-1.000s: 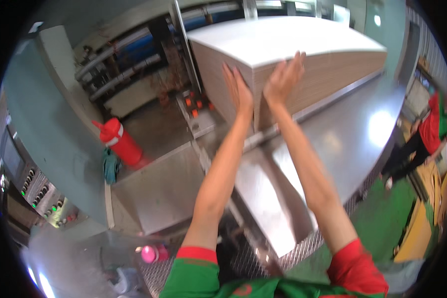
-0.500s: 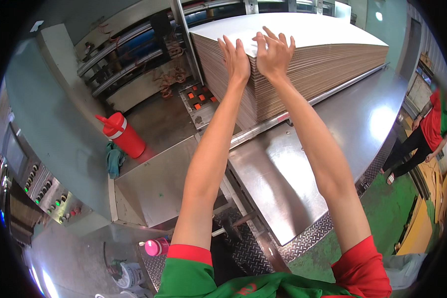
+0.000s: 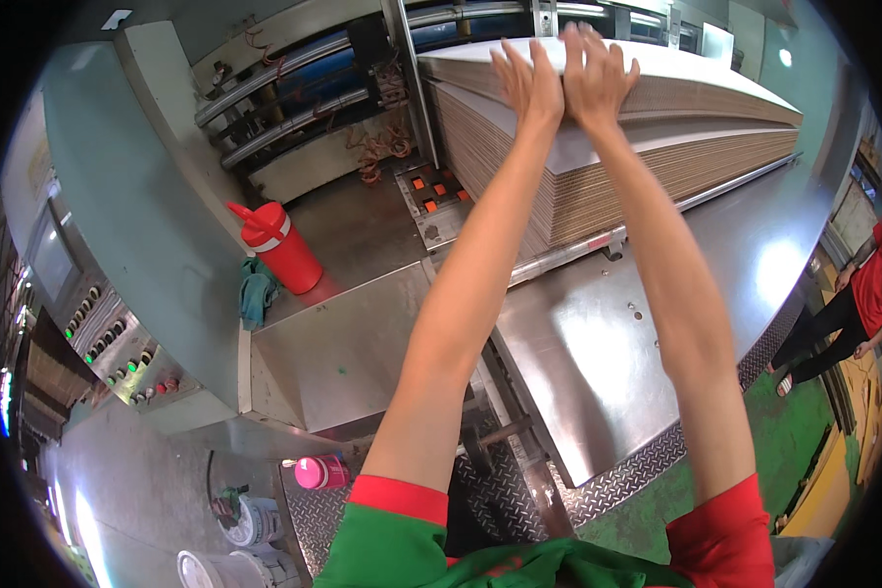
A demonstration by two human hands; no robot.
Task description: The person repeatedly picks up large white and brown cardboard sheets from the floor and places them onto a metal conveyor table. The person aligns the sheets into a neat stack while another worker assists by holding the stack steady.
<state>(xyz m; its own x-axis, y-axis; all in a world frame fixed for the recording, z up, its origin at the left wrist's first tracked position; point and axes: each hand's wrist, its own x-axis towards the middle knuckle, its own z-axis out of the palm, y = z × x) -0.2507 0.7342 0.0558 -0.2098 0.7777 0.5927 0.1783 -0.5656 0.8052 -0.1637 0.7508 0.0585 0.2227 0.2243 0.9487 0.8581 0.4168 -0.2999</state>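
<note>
At the far side of the metal table stands a tall stack of cardboard sheets [image 3: 598,201] with white top faces and brown layered edges. Its upper block of sheets [image 3: 715,95] sits set back from the lower part, so a strip of white surface shows at the near corner. My left hand [image 3: 531,93] presses along the left side of that upper block's corner, fingers spread. Around the other side of the same corner is my right hand [image 3: 598,86], fingers stretched upward and slightly blurred. Both palms are against the sheet edges; neither hand grasps anything.
A machine with metal rollers [image 3: 294,69] rises behind. On the left are a red jug [image 3: 289,257], a teal cloth [image 3: 257,292] and a button panel [image 3: 118,358]. A pink container [image 3: 320,472] stands low, near white buckets [image 3: 250,519]. Another person [image 3: 853,314] stands at right.
The upper block of sheets has shifted away from me over the lower part, opening a step at the near corner. Both hands moved farther forward with it. The whole view shifted slightly.
</note>
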